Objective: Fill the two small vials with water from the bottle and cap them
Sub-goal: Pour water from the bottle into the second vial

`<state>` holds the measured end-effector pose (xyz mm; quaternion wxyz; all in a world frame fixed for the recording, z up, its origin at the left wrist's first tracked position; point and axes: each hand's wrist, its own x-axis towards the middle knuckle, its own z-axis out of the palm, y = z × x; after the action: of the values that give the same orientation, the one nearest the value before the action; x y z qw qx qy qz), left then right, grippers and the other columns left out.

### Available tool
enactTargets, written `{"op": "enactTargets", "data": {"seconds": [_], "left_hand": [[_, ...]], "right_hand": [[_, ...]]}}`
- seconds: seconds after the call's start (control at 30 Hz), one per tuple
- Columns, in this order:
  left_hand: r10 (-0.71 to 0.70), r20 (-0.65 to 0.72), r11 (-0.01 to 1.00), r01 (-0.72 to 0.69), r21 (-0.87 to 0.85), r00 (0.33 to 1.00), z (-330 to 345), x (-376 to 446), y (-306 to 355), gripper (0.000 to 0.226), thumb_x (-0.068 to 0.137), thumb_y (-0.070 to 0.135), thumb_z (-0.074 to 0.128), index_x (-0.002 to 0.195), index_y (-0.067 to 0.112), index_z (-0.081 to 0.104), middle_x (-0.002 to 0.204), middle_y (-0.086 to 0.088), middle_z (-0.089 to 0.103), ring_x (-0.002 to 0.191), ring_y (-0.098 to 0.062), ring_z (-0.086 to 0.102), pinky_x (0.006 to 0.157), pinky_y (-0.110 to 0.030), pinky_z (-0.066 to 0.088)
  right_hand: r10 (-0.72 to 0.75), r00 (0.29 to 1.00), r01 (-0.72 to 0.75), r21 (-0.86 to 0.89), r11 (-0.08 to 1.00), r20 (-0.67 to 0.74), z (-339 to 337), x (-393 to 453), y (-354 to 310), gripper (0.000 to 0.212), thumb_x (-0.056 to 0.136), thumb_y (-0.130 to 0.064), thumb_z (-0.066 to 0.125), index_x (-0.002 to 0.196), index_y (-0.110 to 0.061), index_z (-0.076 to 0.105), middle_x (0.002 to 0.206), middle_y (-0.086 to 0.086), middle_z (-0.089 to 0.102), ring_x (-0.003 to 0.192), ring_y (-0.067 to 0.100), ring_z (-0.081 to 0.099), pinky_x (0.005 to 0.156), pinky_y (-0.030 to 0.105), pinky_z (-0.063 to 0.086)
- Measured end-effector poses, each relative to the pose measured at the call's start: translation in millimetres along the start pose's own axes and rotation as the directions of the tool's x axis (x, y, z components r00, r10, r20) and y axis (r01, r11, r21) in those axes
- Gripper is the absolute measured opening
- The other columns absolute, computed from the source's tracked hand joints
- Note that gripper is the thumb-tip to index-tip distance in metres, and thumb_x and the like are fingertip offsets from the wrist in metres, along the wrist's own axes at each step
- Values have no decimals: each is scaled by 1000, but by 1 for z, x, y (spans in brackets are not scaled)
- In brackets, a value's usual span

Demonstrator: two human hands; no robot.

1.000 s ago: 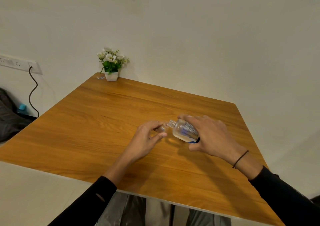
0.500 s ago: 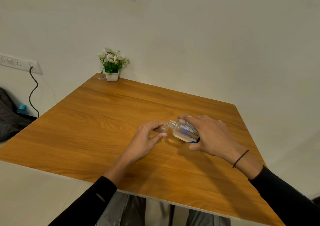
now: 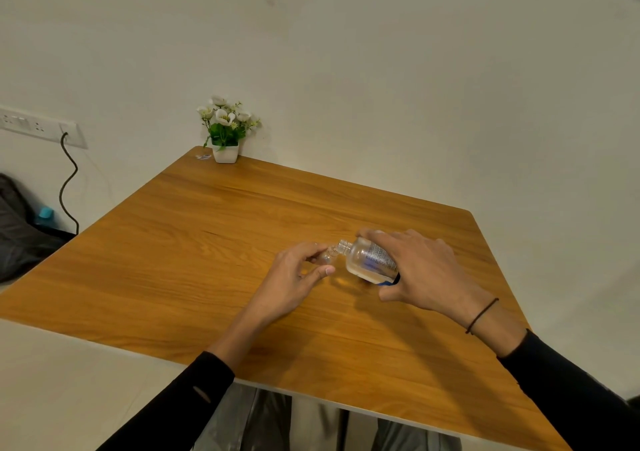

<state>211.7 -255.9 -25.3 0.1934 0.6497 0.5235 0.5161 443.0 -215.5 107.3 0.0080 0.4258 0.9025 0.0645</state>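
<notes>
Hands on clear glass: left (image 3: pixel 294 279) pinching tiny vial (image 3: pixel 327 256), right (image 3: pixel 420 270) around tilted round bottle (image 3: pixel 369 260)

Honestly the small clear glass vial (image 3: pixel 327 255) is tough to read — mostly tucked behind the left hand (image 3: pixel 296 277) fingers, so no telling how full it is. The clear plastic bottle with the printed label (image 3: pixel 370 260) has its far side and base covered by the right hand (image 3: pixel 420 270); label text is too tiny to read. Dark bag (image 3: pixel 15 229) at the left edge is cut off — same for the white wall socket strip (image 3: pixel 38 126).
</notes>
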Motion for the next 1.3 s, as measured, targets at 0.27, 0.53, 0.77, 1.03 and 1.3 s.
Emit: {"op": "enactTargets", "data": {"seconds": [0.27,0.53,0.77,1.03,1.3], "left_hand": [[-3,3,1000,3,-16,1000,-2,0,1,44,94,39,75,136,29,67,117,10,75,109,-2,66,93,-13,53],[-18,-3,1000,18,-1,1000,-2,1,1,42,95,30,76,134,34,63,113,18,70,111,-1,63,91,-9,50],[-66,-8,998,66,1,998,-4,0,0,48,92,42,74,138,32,63,119,19,68,112,2,63,85,-5,51],[-63,-15,998,62,-15,998,-7,0,4,50,90,50,70,135,32,64,114,24,66,111,9,61,86,-11,55],[-65,1,998,66,-22,998,-9,-1,5,52,89,53,68,136,32,63,115,18,69,111,7,61,90,-9,51]], "right_hand": [[-5,1000,5,-6,1000,4,0,3,-2,104,79,-62,79,160,-52,14,147,-13,58,123,16,54,93,44,50],[-11,1000,11,-23,1000,-4,-2,5,-3,103,78,-61,80,159,-53,16,146,-14,59,121,17,55,88,41,49],[-7,1000,7,-21,1000,-5,-5,5,-4,102,78,-61,79,159,-53,16,143,-13,60,120,17,55,90,43,51],[-14,1000,14,-27,1000,0,-7,7,-6,102,79,-62,78,158,-53,15,141,-14,60,120,16,55,91,43,51],[-6,1000,6,-22,1000,7,-8,9,-7,102,80,-62,80,159,-53,16,139,-13,61,120,16,55,91,42,50]]}}
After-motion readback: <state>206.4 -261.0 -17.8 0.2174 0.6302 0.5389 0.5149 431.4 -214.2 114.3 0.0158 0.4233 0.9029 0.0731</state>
